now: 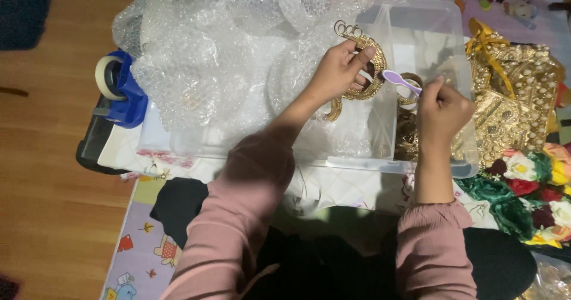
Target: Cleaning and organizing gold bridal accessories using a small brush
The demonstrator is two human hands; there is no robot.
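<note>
Wooden floor; brush point(399, 81) (lilac) against ornament point(363, 68)

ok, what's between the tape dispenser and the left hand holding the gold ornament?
Head view: a crumpled heap of clear bubble wrap fills the stretch from the blue tape dispenser to the left hand gripping the gold ornament.

Gold ornate ring-shaped ornament point(363, 68) held upright over the box, lilac toothbrush point(401, 82) against it
</note>
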